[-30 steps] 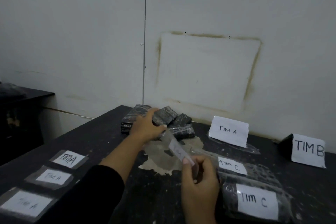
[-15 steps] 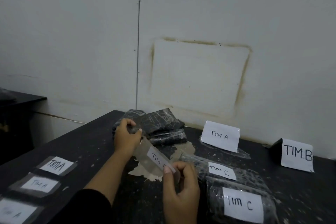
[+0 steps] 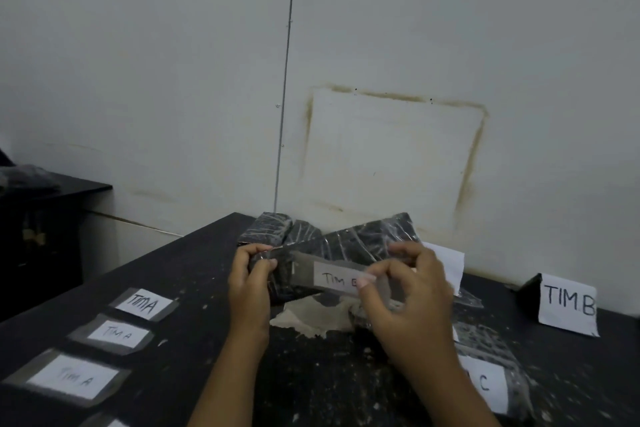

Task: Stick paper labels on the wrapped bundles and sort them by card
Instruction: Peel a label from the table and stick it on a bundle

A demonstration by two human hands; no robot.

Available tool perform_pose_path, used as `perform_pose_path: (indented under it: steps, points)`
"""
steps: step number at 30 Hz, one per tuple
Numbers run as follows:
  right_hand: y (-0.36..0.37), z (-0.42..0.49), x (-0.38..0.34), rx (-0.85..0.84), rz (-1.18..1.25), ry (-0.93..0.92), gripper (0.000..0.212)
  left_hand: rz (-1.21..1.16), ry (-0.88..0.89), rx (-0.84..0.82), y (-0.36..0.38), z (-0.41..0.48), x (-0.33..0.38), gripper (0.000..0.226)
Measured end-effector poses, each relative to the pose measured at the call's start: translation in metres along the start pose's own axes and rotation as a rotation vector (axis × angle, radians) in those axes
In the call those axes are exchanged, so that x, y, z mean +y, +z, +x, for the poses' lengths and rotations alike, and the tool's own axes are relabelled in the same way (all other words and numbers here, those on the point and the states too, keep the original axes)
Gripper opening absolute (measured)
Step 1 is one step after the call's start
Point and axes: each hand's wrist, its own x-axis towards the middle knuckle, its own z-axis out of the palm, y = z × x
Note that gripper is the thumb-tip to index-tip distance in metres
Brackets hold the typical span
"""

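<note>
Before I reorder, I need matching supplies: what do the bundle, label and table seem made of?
Bundle: dark contents under glossy clear plastic film, shown by creased glare streaks. Label: matte white paper on a greyish see-through strip, probably tape. Table: black matte coating, chipped to a pale layer; core unclear.

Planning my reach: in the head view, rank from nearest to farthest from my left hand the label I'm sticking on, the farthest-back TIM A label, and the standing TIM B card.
From the left hand:
1. The label: at its fingertips, on the bundle it grips.
2. The TIM A label: to the left, flat on the table.
3. The TIM B card: far right, standing.
</note>
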Motion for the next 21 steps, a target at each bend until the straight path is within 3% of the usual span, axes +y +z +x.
perform_pose_path:
  steps: [2,7,14,21]
  points:
    - [-0.014,0.004,0.008,-0.030,-0.153,-0.051,0.014,0.028,-0.004,-0.082,0.003,-0.006,-0.005,0.013]
    - [-0.023,-0.001,0.036,-0.106,-0.190,0.030,0.019,0.138,0.038,-0.271,0.009,-0.018,-0.001,0.029]
    - [-0.022,-0.009,0.048,-0.105,-0.159,0.168,0.010,0.241,0.005,-0.302,0.008,-0.025,-0.004,0.053]
    - [-0.022,-0.013,0.048,-0.060,0.013,0.209,0.024,0.232,-0.002,-0.282,0.009,-0.032,-0.003,0.050]
